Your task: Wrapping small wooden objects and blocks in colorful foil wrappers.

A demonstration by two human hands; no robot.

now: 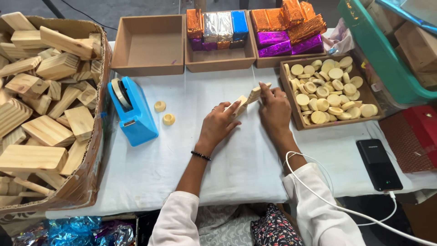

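Observation:
My left hand (217,125) and my right hand (274,109) rest on the white tablecloth and together hold a row of small pale wooden pieces (248,98), tilted up to the right. The left fingers press its lower end and the right fingers pinch its upper end. Two loose round wooden discs (164,113) lie to the left, beside a blue tape dispenser (132,111).
A large cardboard box (93,168) of wooden blocks stands at left. Along the back are an empty wooden tray (148,66), two trays of foil-wrapped blocks (218,27) and a tray of round discs (289,98). A black power bank (378,164) lies at right, a green crate (382,54) beyond.

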